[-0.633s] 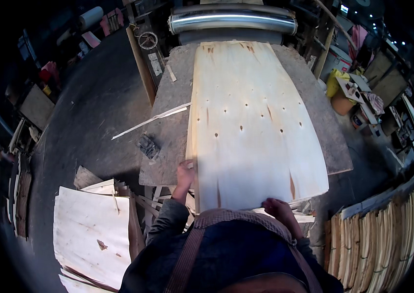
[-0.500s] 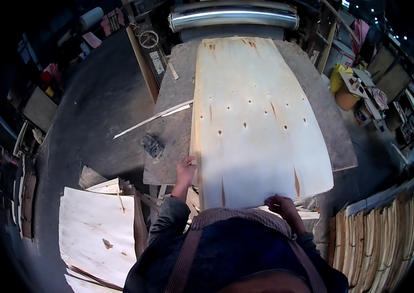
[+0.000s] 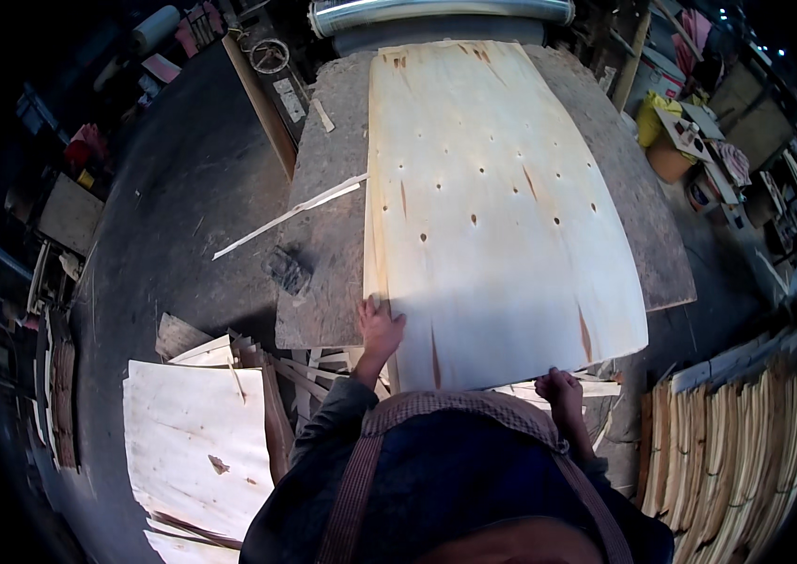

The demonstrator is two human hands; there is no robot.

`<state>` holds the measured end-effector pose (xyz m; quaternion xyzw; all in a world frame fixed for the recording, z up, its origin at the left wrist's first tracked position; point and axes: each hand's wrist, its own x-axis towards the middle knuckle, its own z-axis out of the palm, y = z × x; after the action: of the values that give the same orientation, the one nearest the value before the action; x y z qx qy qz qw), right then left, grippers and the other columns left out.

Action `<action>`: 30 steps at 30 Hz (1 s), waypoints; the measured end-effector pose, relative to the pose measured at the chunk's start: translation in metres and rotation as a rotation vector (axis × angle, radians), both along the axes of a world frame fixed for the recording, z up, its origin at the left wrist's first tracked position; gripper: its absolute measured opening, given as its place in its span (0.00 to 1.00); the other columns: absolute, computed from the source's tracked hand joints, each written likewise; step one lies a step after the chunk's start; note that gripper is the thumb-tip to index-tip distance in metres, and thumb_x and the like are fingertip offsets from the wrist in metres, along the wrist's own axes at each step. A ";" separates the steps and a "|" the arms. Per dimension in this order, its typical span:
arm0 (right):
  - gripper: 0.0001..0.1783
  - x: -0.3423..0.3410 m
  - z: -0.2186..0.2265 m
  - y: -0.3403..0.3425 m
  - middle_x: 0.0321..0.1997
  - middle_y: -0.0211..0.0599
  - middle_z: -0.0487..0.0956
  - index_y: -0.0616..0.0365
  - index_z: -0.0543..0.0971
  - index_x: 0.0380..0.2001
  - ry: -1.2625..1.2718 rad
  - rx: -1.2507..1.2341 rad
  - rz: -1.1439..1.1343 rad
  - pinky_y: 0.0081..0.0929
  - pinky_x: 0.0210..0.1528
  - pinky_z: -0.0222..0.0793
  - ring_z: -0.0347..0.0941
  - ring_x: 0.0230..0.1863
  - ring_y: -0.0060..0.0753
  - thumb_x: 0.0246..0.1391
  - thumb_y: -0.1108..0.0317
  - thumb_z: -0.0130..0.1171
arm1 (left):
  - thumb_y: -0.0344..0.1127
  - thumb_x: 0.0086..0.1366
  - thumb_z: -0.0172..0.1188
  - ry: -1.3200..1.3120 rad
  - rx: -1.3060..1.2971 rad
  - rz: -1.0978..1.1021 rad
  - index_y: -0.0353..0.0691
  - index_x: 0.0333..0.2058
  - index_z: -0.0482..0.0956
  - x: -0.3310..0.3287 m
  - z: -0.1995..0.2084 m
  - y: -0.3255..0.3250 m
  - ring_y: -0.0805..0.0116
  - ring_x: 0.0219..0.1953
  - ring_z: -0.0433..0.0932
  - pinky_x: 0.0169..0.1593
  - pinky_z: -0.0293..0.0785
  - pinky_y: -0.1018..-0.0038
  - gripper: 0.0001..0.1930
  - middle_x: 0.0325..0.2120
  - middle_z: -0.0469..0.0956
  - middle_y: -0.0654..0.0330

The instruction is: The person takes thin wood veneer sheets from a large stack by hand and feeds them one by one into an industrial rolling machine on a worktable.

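A large pale wood veneer sheet (image 3: 483,273) with small knots and brown splits lies lengthwise on a worn table (image 3: 328,202). A narrow strip of another layer shows along its left side. My left hand (image 3: 381,331) rests at that left edge, close to the near corner, its fingers stretched out on the wood. At the near edge, toward the right corner, my right hand (image 3: 563,388) is closed, with its fingertips pinching the sheet's rim; the exact grip is partly hidden.
Beyond the table sits a shiny metal roller (image 3: 441,11). Thin offcut strips (image 3: 290,216) and a dark block (image 3: 288,271) lie at the table's left side. Stacked veneer (image 3: 194,437) stands at lower left, bundled sheets (image 3: 732,451) at lower right. A handwheel (image 3: 270,56) is at far left.
My left hand has gone from gripping the left edge to lying on it with fingers extended. My right hand has slid rightward along the near edge. The whole view has shifted slightly.
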<state>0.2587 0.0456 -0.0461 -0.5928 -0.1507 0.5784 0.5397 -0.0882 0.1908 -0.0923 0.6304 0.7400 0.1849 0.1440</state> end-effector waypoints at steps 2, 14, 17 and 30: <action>0.10 -0.001 0.003 -0.004 0.26 0.37 0.75 0.60 0.72 0.24 0.188 0.106 -0.021 0.27 0.31 0.71 0.73 0.28 0.32 0.52 0.64 0.53 | 0.48 0.53 0.53 -0.020 -0.005 -0.007 0.42 0.45 0.71 -0.007 -0.011 0.006 0.43 0.59 0.50 0.58 0.49 0.54 0.23 0.52 0.61 0.47; 0.08 -0.025 -0.021 0.181 0.25 0.35 0.72 0.58 0.70 0.24 0.476 0.267 0.170 0.26 0.33 0.69 0.71 0.31 0.32 0.53 0.66 0.50 | 0.46 0.59 0.49 -0.567 -0.130 0.073 0.33 0.45 0.70 -0.012 0.045 0.006 0.56 0.37 0.74 0.42 0.69 0.66 0.22 0.34 0.74 0.44; 0.07 -0.049 -0.014 0.228 0.27 0.35 0.73 0.57 0.70 0.25 0.432 0.216 0.132 0.28 0.38 0.70 0.71 0.33 0.33 0.53 0.67 0.50 | 0.41 0.53 0.56 -0.194 0.075 -0.144 0.31 0.51 0.60 -0.015 -0.039 -0.002 0.46 0.49 0.65 0.51 0.63 0.61 0.30 0.45 0.66 0.39; 0.12 -0.053 -0.014 0.274 0.32 0.45 0.73 0.62 0.68 0.33 0.606 0.039 0.090 0.37 0.45 0.71 0.72 0.37 0.40 0.54 0.63 0.49 | 0.41 0.52 0.57 -0.092 -0.110 0.107 0.35 0.52 0.60 0.013 0.009 -0.004 0.55 0.54 0.60 0.52 0.60 0.66 0.30 0.51 0.60 0.48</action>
<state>0.2053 0.3198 -0.0597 -0.3754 -0.0200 0.7493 0.5453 -0.0748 0.1873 -0.0835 0.5720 0.7744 0.1799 0.2020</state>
